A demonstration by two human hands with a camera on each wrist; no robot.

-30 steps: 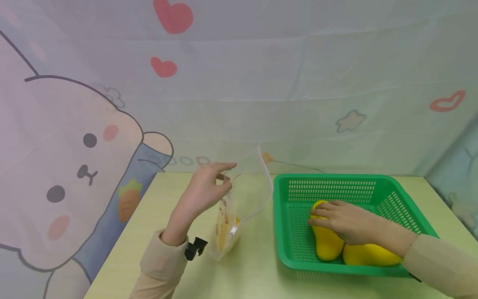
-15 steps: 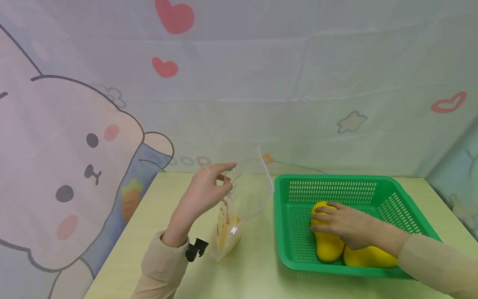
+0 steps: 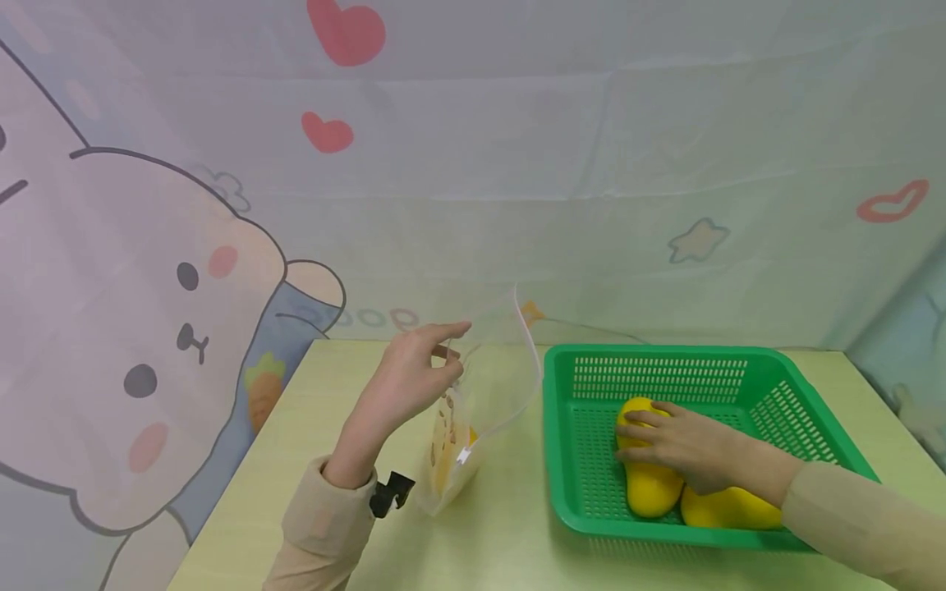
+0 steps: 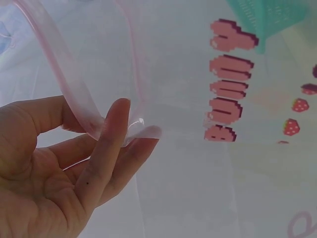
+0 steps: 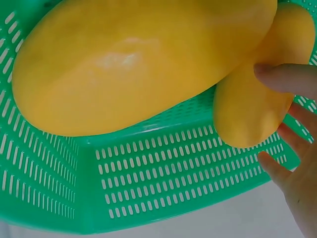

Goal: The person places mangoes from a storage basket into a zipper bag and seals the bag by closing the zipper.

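Observation:
My left hand (image 3: 410,373) pinches the top edge of a clear zip bag (image 3: 443,447), whose mouth gapes toward the right. In the left wrist view the pink zip strip (image 4: 54,64) passes between thumb and fingers, with red "BUNNY" lettering (image 4: 230,82) and strawberries printed on the film. Something yellow-orange shows inside the bag in the head view. In a green basket (image 3: 552,468), my right hand (image 3: 691,447) grips a yellow mango (image 3: 654,492), thumb on one side and fingers on the other. A second mango (image 3: 732,509) lies against it, partly under the wrist.
The basket stands on a pale wooden table (image 3: 510,533), just right of the bag. A printed cloth (image 3: 473,156) with hearts and a bear hangs behind the table. A black buckle (image 3: 390,494) sits at the left cuff.
My right hand has shifted very slightly right and down over the same mango. The left hand keeps its hold on the bag, and the head view has turned a little.

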